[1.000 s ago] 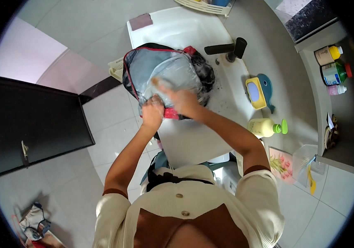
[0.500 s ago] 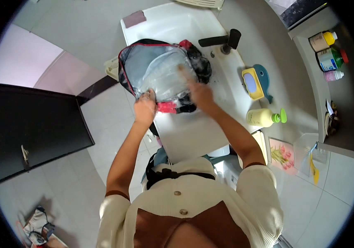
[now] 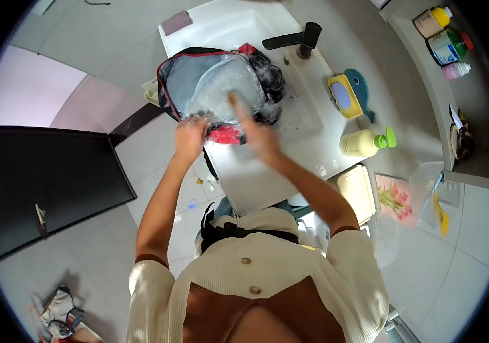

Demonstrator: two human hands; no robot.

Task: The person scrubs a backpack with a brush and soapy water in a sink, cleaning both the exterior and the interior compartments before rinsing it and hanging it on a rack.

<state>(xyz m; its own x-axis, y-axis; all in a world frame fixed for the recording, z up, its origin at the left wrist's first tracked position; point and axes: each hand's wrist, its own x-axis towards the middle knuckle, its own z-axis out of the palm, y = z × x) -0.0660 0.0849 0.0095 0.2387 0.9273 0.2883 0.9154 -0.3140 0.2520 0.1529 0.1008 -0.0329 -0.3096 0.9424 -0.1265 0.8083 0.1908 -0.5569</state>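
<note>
A black backpack [image 3: 167, 94] with red trim gapes open across the white washbasin [image 3: 239, 183], its wet grey lining [image 3: 199, 71] turned up. Suds cover the mesh-like dark part at its right. My left hand [image 3: 190, 137] is closed on the bag's near edge, foam on the fingers. Over the near part of the lining, my right hand [image 3: 263, 140] is blurred by motion and looks closed. A narrow, brown-tipped thing [image 3: 234, 102] sticks out ahead of it against the pale lining; the blur hides what kind it is.
Behind the bag's right side stands a dark tap [image 3: 307, 43]. Along the basin's right edge are a whale-shaped soap dish [image 3: 350, 94] and a pale yellow pump bottle [image 3: 361, 143]. Several bottles [image 3: 447, 46] sit on the right-hand shelf. A black door [image 3: 50, 183] is at the left.
The view has shifted slightly. My right hand has moved left and nearer to me over the lining, while my left hand keeps its hold on the bag's edge.
</note>
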